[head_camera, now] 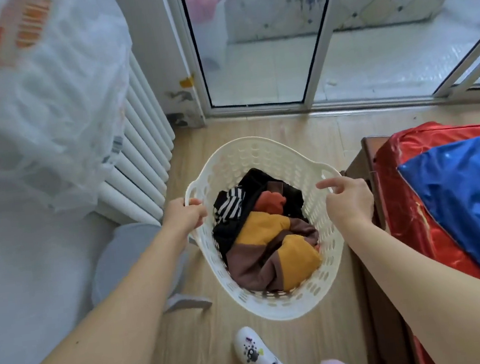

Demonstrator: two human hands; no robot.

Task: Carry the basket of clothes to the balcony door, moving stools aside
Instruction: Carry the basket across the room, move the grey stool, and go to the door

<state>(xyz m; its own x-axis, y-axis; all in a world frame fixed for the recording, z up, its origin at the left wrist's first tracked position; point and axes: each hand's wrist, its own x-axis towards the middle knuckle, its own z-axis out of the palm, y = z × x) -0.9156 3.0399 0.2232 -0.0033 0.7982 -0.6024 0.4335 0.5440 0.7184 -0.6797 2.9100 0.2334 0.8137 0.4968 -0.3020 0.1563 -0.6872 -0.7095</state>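
— While gripping the left handle, left hand point(183, 214)?
— Closed around the rim of the white basket point(259, 152), forearm stretched straight out.
— Right hand point(348, 198)?
— Loosely open at the right handle, index finger extended, other fingers curled; contact with the rim unclear.
— Position of basket?
— On or just above the wood floor point(311, 351), near the glass balcony door point(249, 44), clothes point(270, 238) inside. Grey stool point(118, 257) just left, under the left forearm; bed point(445, 187) right.
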